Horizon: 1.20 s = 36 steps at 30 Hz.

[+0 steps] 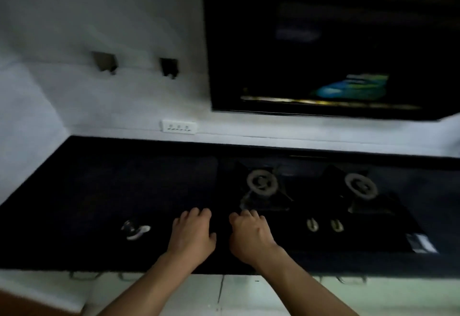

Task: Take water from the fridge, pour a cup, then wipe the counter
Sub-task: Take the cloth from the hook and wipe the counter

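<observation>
side by side, left hand and right hand are held over the counter, a black, dimly lit slab. its front edge is crossed by both forearms; open surface is seen leftward to the white wall, a hob rightward. fingers are curled down onto it; whether anything is gripped cannot be told.
</observation>
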### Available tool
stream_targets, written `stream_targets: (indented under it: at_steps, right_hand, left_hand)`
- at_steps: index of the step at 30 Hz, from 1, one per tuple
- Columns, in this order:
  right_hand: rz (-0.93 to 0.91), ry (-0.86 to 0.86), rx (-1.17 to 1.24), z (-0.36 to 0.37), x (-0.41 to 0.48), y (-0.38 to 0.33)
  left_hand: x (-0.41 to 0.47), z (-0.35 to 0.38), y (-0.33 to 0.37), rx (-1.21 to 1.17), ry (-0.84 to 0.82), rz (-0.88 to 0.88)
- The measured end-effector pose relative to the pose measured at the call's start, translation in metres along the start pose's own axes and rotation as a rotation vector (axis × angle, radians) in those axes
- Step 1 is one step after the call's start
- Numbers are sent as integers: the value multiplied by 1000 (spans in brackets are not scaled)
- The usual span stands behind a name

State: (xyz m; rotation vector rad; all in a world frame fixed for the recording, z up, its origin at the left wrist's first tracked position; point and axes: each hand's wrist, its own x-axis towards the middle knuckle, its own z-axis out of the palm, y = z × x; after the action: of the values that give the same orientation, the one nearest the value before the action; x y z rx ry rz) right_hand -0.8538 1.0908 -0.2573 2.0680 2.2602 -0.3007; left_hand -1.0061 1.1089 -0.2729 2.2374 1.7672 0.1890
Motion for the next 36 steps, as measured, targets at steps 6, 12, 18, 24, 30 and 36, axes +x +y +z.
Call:
stream_targets:
  at_steps: [6, 12, 18, 24, 30, 36]
  right_hand:
    - [271, 65, 86, -6, -84, 130]
    - [499, 125, 159, 1, -189, 294]
    - [678, 170, 173, -11, -290, 445]
    - [792, 212, 168, -17, -335, 548]
    - [900, 199, 175, -21, -344, 635]
    - [988, 191, 186, -39, -341, 729]
  left_hand:
    - [-5, 37, 139, 64, -79, 224]
    - [-12, 95, 322, 104, -174, 414]
    - [-28, 141, 502, 133, -224, 568]
    - [-22, 164, 621, 129, -226, 672]
    - [13, 193, 710, 116, -251, 768]
    - [65, 224, 803, 95, -293, 864]
